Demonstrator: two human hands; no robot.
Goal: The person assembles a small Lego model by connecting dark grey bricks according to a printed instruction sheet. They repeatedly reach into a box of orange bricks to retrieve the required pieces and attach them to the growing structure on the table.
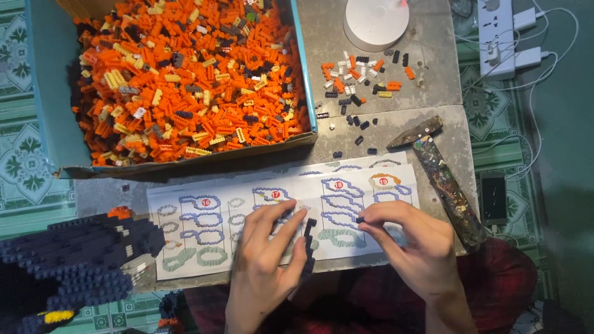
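Head view: the left hand (267, 250) is curled around a thin dark strip of joined small building bricks (307, 241), fingers closed on it above the near edge of the grey stone table (427, 68). The right hand (413, 238) pinches one tiny black brick (360, 219) between thumb and fingertip — just beside the strip's upper end, not clearly touching it. Both hands hover over a white printed instruction sheet (210, 210) lying along the table's near edge. A blue cardboard box (46, 93) heaped with orange, black and yellow bricks fills the far left corner; a paint-spattered hammer (442, 170) lies at the right edge.
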